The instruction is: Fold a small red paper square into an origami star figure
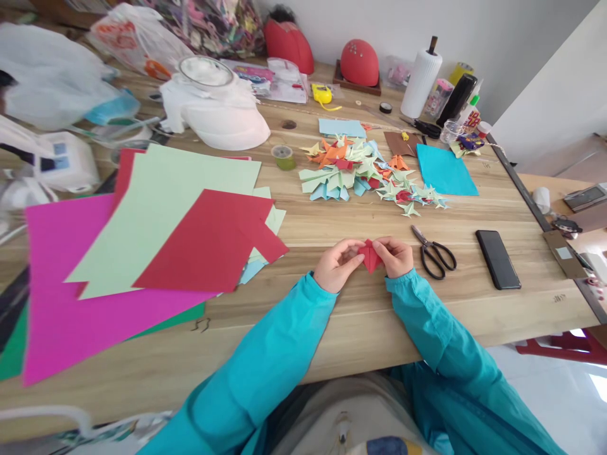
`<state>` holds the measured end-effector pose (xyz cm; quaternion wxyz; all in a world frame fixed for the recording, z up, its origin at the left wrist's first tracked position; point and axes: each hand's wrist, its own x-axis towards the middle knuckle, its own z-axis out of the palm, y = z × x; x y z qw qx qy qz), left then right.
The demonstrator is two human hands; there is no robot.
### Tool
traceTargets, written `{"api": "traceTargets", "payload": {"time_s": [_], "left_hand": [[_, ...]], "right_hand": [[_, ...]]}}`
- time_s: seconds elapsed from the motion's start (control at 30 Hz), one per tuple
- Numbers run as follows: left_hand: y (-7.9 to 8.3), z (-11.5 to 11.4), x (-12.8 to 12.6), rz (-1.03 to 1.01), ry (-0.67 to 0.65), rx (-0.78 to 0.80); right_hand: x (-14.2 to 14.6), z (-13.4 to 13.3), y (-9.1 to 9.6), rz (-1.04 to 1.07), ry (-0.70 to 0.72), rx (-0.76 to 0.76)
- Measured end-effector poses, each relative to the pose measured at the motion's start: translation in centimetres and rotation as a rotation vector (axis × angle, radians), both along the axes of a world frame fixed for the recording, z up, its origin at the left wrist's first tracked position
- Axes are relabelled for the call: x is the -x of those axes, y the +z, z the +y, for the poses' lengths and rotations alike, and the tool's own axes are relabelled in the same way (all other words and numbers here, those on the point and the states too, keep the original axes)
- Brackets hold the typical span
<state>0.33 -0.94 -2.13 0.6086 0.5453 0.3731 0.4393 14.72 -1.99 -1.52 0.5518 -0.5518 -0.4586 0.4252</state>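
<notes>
Between my two hands is a small piece of folded red paper (370, 257), its lower end narrowing to a point. My left hand (336, 264) pinches its left side with thumb and fingers. On the opposite side, my right hand (395, 256) grips it near the upper right edge. The fingertips hide part of the folds. Just right of my right hand lies a pair of scissors (434, 253) with black handles. Beyond my hands is a pile of folded paper shapes (353, 165) in green, orange, red and blue.
Large paper sheets, including a magenta sheet (118, 328) and a red sheet (203, 243), cover the left side. A black phone (497, 259) lies at right, with a turquoise sheet (446, 169) behind it. A yellow tape measure (322, 94) and white roll (421, 82) stand at the back.
</notes>
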Motion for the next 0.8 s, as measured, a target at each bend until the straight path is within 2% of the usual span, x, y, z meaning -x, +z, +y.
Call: {"api": "traceTargets", "payload": {"time_s": [0.17,0.43,0.6,0.8], "left_hand": [[0.2,0.0,0.0,0.026,0.005,0.006],[1.2,0.0,-0.1,-0.075,-0.008,0.173],[1.1,0.0,0.0,-0.035,0.021,0.148],[0.6,0.1,0.1,0.077,0.105,0.017]], "right_hand": [[0.1,-0.1,-0.1,0.026,0.012,0.001],[0.2,0.0,-0.1,-0.01,0.019,-0.065],[0.1,-0.2,-0.3,-0.031,0.065,-0.104],[-0.1,-0.6,-0.2,-0.259,0.13,-0.187]]}}
